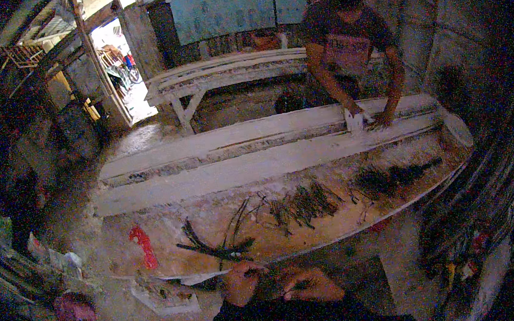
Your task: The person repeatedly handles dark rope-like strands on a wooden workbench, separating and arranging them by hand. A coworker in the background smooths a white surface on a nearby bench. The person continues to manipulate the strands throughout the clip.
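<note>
My left hand [243, 281] is closed in a pinch just off the near edge of the worktable [174, 263]. Beside it, my right hand [311, 285] is closed too, its fingers curled inward. What lies between the fingers of either is too dark and small to make out. Straight ahead of my left hand, several dark, thick stick-like pieces [216, 247] lie crossed on the tabletop. Thin dark strands in loose bunches [302, 207] spread to their right, and a denser dark pile [390, 176] lies farther right. A crumpled red strip [142, 246] rests on the left.
Across the table, another person [350, 38] works with both hands at a small pale block [353, 120] on a long, pale, dusty board [208, 177]. Behind stands a second long bench [229, 72]. A pink container [75, 312] sits on the floor at left; long poles [486, 193] lean at right.
</note>
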Demonstrator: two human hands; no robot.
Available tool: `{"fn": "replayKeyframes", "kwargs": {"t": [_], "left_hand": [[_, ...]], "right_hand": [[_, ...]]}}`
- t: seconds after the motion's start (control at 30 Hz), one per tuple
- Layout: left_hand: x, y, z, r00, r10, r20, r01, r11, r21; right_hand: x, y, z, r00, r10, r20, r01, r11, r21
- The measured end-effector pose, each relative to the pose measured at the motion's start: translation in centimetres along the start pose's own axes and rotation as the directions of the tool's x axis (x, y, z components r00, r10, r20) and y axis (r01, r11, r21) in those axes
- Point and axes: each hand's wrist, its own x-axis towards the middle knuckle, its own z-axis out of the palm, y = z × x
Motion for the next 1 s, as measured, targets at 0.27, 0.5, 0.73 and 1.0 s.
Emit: {"fn": "replayKeyframes", "kwargs": {"t": [0.27, 0.5, 0.73, 1.0], "left_hand": [[0.5, 2.2, -1.4, 0.955, 0.131, 0.265, -0.148, 0.988, 0.046], [-0.1, 2.3, 0.3, 0.697, 0.362, 0.619, -0.184, 0.924, -0.334], [0.5, 0.7, -1.7, 0.995, 0.039, 0.097, -0.030, 0.996, -0.089], [-1.5, 1.7, 0.6, 0.981, 0.031, -0.191, -0.040, 0.998, -0.042]], "right_hand": [[1.6, 3.0, 0.8, 0.807, 0.154, -0.571, -0.260, 0.960, -0.109], [1.6, 4.1, 0.2, 0.733, -0.202, -0.650, -0.191, 0.855, -0.482], [-0.4, 1.5, -1.1, 0.958, -0.090, -0.274, -0.006, 0.944, -0.329], [-1.9, -2.9, -0.2, 0.976, -0.070, 0.205, 0.108, 0.978, -0.180]]}}
